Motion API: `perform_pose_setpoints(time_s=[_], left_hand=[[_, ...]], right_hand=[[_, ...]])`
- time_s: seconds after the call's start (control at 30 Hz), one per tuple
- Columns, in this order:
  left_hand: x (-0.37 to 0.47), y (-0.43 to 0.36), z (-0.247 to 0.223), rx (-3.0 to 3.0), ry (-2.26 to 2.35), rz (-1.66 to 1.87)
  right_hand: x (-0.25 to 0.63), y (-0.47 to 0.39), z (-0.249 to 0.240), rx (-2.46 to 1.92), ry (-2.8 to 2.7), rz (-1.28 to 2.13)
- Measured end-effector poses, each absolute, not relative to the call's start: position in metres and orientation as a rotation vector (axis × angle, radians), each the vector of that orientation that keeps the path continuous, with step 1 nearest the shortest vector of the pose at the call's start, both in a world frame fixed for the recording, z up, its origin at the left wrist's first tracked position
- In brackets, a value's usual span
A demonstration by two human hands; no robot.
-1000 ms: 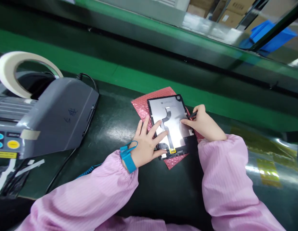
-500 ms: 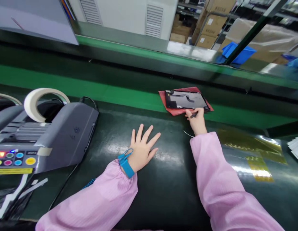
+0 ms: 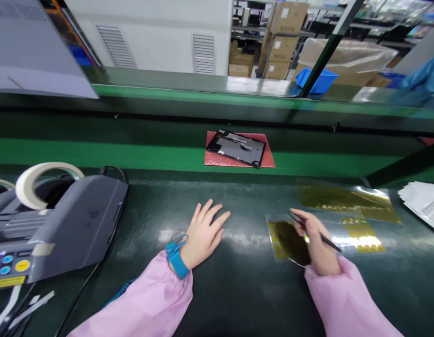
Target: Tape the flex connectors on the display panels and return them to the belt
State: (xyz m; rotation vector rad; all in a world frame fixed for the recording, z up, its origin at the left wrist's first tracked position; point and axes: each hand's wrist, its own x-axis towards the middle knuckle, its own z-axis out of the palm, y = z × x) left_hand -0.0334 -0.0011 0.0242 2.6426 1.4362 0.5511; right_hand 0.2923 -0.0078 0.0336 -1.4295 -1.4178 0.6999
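My left hand (image 3: pixel 203 234) lies on the dark green table with its fingers spread and nothing in it; a blue strap circles the wrist. Thin dark tweezers (image 3: pixel 329 242) are held in my right hand (image 3: pixel 317 243), over an amber film sheet (image 3: pixel 289 238). A thin white strand (image 3: pixel 296 263) curves across that sheet's lower edge. Farther back, a flat dark-edged panel with a grey face (image 3: pixel 238 149) rests tilted on a red bubble-wrap sheet (image 3: pixel 213 160), touched by neither hand.
At the left stands a grey tape dispenser (image 3: pixel 83 220) with a white tape roll (image 3: pixel 25 187). More amber film (image 3: pixel 343 199) lies at the right, near white papers (image 3: pixel 422 203). A raised green ledge (image 3: pixel 150 157) runs along the back.
My right hand has moved from the panel toward me and to the right. The panel now sits turned differently on the red sheet. The amber sheet near my right hand now shows. The view has shifted.
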Motion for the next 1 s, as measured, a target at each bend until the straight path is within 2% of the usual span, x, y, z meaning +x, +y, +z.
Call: perform_pose_setpoints(time_s=[0.13,0.37,0.6,1.0], left_hand=[[0.011,-0.005,0.026,2.744,1.113,0.503],[0.075,-0.003,0.021,2.783,0.765,0.456],[0.081,-0.001,0.018,2.778,0.761,0.453],[0.08,0.001,0.022,2.775,0.741,0.439]], right_hand=[[0.353,-0.032,0.028,-1.552,-1.017,0.545],[0.356,-0.032,0.031,-1.562,-0.985,0.73],[0.352,-0.036,0.035,-1.736,-1.192,0.727],[0.342,-0.035,0.038,-1.633,-1.288,0.88]])
